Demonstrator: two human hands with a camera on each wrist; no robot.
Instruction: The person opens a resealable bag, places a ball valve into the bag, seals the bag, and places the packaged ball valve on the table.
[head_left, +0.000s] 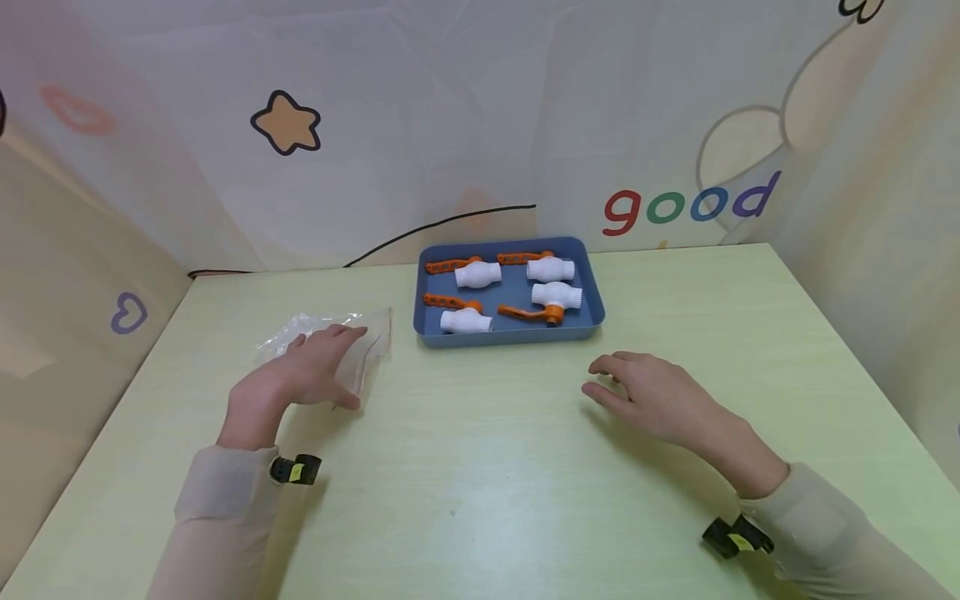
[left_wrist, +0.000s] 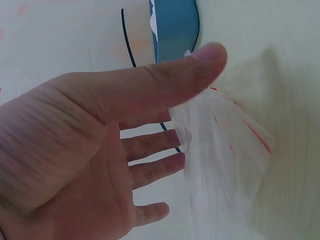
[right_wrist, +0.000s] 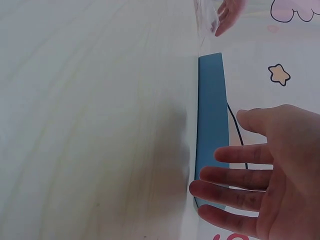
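Observation:
My left hand (head_left: 311, 367) hovers over clear plastic bags (head_left: 377, 333) at the left of the table, thumb and fingers spread apart. In the left wrist view the bags (left_wrist: 215, 165), with red seal lines, lie just beyond the fingers of the left hand (left_wrist: 115, 145); whether they touch cannot be told. On the right, my right hand (head_left: 660, 400) is held above the table with relaxed fingers and nothing in it. The right wrist view shows the right hand (right_wrist: 265, 175) with fingers apart, the blue tray (right_wrist: 212, 110) beyond it.
At the back of the table (head_left: 465, 467) stands the blue tray (head_left: 510, 336). It holds several white valves with orange handles, one of them a white valve (head_left: 478, 275) at the back left. A printed cloth (head_left: 420, 108) hangs behind the table.

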